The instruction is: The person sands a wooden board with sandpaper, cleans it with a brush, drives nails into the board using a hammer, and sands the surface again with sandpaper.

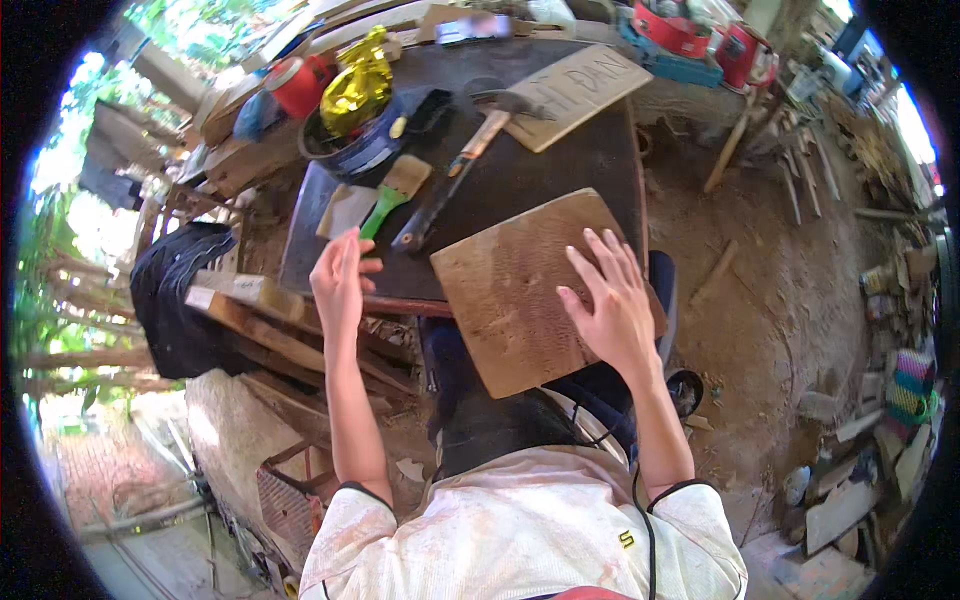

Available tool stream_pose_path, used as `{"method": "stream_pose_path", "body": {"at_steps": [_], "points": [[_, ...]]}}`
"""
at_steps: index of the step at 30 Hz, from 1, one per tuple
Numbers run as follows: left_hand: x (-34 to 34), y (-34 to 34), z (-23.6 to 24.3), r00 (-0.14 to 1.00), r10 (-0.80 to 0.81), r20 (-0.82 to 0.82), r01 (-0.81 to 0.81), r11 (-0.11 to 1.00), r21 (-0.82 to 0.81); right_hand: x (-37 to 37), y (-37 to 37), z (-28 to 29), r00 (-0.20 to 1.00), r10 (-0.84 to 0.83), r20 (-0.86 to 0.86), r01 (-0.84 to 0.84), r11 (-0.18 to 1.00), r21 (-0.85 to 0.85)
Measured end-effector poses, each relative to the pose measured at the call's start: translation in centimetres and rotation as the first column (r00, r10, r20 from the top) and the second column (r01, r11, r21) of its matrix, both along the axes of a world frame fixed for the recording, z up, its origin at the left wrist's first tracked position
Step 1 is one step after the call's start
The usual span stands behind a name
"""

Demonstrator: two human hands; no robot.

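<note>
A flat brown wooden board [510, 290] lies across the near right part of the dark table [330, 265], its near corner reaching out over my lap. My right hand [610, 305] rests on the board's right side with its fingers spread. By the table's left front edge, my left hand [342, 285] is raised with fingers partly apart and nothing visible in them. Its fingertips are beside the handle end of a green-handled paintbrush [383, 208]. A pale square piece [340, 212] lies beside the brush. To the brush's right is a hammer [470, 160] with a dark grip.
A dark round container [350, 160] with crumpled gold foil [358, 85] and a black brush [432, 115] stand farther back. A lettered wooden board [585, 95] lies at the far right. Timber pieces [260, 325] are stacked left of the table. A stick [715, 272] lies on the dirt floor.
</note>
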State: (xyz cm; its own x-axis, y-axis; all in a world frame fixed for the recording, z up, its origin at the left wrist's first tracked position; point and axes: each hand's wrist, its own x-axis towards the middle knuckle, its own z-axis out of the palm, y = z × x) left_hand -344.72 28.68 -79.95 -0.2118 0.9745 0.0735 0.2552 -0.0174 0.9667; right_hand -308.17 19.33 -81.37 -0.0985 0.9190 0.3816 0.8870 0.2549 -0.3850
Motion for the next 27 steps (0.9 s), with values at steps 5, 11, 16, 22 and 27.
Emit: {"method": "stream_pose_path", "body": {"at_steps": [5, 11, 16, 22, 27], "points": [[-5.3, 5.0, -3.6, 0.771, 0.302, -0.56, -0.153, 0.942, 0.298, -0.3, -0.2, -0.2, 1.0, -0.016, 0.017, 0.016, 1.0, -0.011], [-7.9, 7.4, -5.6, 0.72, 0.222, -0.658, -0.055, 0.963, 0.266, -0.5, -0.1, -0.2, 1.0, -0.006, 0.003, 0.006, 1.0, -0.02], [-7.1, 8.4, -5.5, 0.73, 0.278, -0.625, -0.083, 0.943, 0.323, -0.4, 0.0, 0.0, 1.0, -0.016, -0.002, 0.016, 1.0, -0.014], [-7.4, 7.1, -3.2, 0.735, 0.559, -0.383, -0.227, 0.736, 0.638, -0.7, -0.1, -0.2, 1.0, 0.0, 0.006, 0.0, 1.0, -0.013], [-2.2, 1.6, -0.4, 0.934, 0.358, -0.026, -0.259, 0.722, 0.642, -1.6, -0.3, 0.3, 0.999, -0.011, -0.046, 0.012, 1.0, 0.025]]}}
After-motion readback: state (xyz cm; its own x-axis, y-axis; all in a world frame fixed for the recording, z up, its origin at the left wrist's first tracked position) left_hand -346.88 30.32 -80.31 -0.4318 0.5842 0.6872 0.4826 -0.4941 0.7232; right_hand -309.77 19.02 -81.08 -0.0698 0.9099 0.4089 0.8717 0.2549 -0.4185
